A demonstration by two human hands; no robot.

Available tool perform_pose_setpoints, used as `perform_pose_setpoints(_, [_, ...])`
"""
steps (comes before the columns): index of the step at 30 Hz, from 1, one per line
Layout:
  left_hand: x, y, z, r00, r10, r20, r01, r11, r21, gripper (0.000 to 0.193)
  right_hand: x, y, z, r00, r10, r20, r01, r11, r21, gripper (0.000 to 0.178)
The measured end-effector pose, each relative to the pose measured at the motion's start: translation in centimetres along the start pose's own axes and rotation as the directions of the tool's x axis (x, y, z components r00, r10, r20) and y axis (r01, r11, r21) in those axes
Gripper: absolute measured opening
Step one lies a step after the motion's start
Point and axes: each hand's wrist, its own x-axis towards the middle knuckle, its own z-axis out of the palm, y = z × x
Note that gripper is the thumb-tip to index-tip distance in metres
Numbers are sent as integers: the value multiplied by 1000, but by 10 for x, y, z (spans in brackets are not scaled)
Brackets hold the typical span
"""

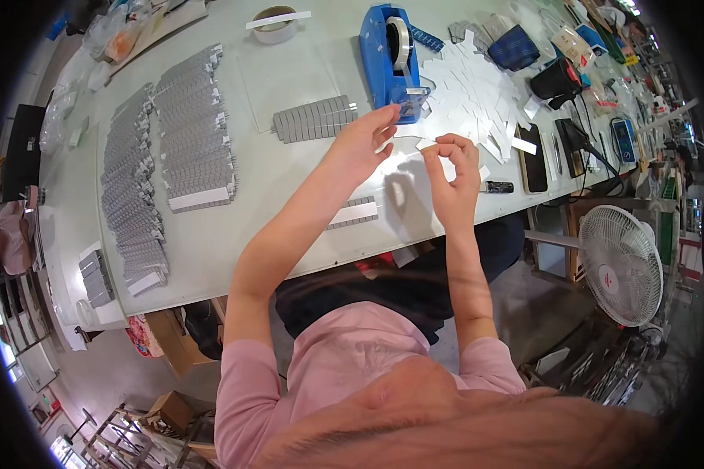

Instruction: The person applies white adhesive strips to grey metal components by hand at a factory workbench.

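My left hand (365, 141) reaches toward the front of a blue tape dispenser (392, 55), fingertips pinching a strip of clear tape near its cutter. My right hand (452, 160) is raised above the table with fingers pinched on a small white card piece (426, 144). A pile of small white cards (477, 98) lies just beyond my right hand. A short row of grey blocks (314, 119) lies left of the dispenser, and another grey strip (353, 213) rests under my left forearm.
Long rows of grey blocks (164, 156) cover the table's left. A tape roll (274, 23) sits at the far edge. Phones (533, 156), a black device (557, 78) and cables lie at right. A white fan (620, 264) stands beside the table's right end.
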Motion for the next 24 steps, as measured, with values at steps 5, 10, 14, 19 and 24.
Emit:
perform_pose_setpoints(5, [20,-1,22,998,-64,-28,61,994,-95,20,-11,3,-4,1000,13,17,-13,1000,-21,4])
perform_pose_setpoints(10, [32,-18,33,990,57,-127,-62,998,-32,19,-17,21,2,998,-65,-15,61,982,-181,5])
perform_pose_setpoints(14, [32,-39,43,961,51,-271,-70,996,-61,14,-20,65,7,989,-107,-98,75,956,-283,5])
perform_pose_setpoints(19, [-17,-64,29,930,249,-270,-276,959,-69,19,-47,34,-10,935,345,81,-353,927,126,9])
perform_pose_setpoints(24, [-105,-80,-37,829,473,-299,-464,880,106,17,-72,2,-11,930,224,292,-277,948,154,8])
